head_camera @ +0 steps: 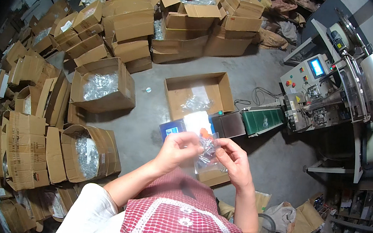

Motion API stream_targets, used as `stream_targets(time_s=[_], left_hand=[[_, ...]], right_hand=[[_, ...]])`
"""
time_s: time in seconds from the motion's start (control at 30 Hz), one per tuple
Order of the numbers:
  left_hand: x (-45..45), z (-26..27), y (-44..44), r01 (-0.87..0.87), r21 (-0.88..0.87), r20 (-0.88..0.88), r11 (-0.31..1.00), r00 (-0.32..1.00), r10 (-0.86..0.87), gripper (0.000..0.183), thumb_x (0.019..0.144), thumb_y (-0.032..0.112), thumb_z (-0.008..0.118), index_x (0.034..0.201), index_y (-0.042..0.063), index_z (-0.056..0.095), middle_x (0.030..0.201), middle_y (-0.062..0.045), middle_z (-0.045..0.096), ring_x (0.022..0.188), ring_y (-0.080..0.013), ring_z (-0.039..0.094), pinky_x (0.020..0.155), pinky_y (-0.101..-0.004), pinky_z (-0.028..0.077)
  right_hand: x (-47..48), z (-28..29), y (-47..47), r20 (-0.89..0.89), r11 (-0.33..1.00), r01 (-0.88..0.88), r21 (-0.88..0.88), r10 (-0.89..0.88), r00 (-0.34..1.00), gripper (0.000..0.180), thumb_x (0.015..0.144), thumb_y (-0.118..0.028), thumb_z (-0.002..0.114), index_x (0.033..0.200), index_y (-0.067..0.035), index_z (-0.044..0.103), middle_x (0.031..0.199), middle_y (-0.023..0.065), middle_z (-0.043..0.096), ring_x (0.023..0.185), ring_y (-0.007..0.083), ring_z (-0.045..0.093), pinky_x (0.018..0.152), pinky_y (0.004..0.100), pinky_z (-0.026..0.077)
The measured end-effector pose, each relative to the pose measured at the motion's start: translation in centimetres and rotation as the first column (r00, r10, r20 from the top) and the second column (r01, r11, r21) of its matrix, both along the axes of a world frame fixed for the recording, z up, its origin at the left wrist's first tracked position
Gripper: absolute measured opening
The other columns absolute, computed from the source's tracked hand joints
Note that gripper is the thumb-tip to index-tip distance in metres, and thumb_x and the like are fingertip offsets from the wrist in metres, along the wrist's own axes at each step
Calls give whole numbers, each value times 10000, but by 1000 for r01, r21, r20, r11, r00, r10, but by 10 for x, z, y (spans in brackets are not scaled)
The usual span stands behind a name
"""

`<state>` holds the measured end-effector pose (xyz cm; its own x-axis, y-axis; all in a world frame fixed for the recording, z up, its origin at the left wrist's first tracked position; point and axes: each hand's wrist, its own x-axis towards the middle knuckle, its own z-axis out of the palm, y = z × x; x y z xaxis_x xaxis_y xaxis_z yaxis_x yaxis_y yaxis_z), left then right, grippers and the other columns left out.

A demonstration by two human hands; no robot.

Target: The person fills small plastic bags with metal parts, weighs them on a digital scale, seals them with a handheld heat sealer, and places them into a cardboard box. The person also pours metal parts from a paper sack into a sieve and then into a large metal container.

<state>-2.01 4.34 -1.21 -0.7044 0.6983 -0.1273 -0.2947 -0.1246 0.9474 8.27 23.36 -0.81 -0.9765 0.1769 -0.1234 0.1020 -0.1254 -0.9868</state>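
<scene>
A clear plastic bag of small metal parts, perhaps screws, hangs between both hands in front of the apron. My left hand pinches its left edge, and my right hand holds its right edge with thumb and fingers. Orange pieces show at the top of the bag; whether they lie inside or behind it I cannot tell. Just beyond the hands are a white paper and a blue box or folder.
An open cardboard box with clear bags stands ahead. A green conveyor leads from the packaging machine at right. Boxes of bagged parts stand at left, more cartons stacked behind. Sacks lie at lower right.
</scene>
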Motion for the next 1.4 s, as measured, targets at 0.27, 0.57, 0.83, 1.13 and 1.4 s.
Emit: stream_targets(time_s=[0.27,0.57,0.83,1.13,1.4], left_hand=[[-8,16,-18,35,21,68,999,997,-36,176,920,141,620,913,-9,711,781,43,635,707,-32,508,625,-201,396],[-12,16,-21,92,16,100,996,991,-93,252,972,227,609,967,-6,707,754,65,575,681,-18,461,595,-193,350],[-14,25,-12,119,72,-32,990,993,-117,228,956,192,637,973,-30,684,902,11,637,873,-71,544,771,-251,453],[-22,18,-10,96,56,-67,994,993,-92,159,919,133,665,966,-18,686,921,2,657,888,-77,565,814,-260,465],[-19,8,-7,127,28,-12,991,992,-127,176,872,156,694,941,-5,681,891,-34,675,820,-90,590,756,-248,481]], right_hand=[[-9,21,-11,76,999,-3,-52,7,997,314,898,-48,633,1199,39,619,1115,86,663,1010,139,623,904,289,479],[-10,45,-20,16,990,82,-114,-81,997,267,892,-16,644,1151,40,610,970,81,687,853,121,662,731,257,537],[-9,54,-20,-2,989,103,-106,-104,995,298,884,-36,678,1156,35,582,877,80,693,759,120,670,643,245,551],[-16,38,-13,81,994,-79,-78,85,993,500,829,13,620,1323,5,546,1235,72,631,1096,135,611,947,306,502],[-20,35,-13,100,996,-36,-82,45,994,465,831,-15,623,1291,4,555,1233,88,632,1089,149,615,937,303,503]])
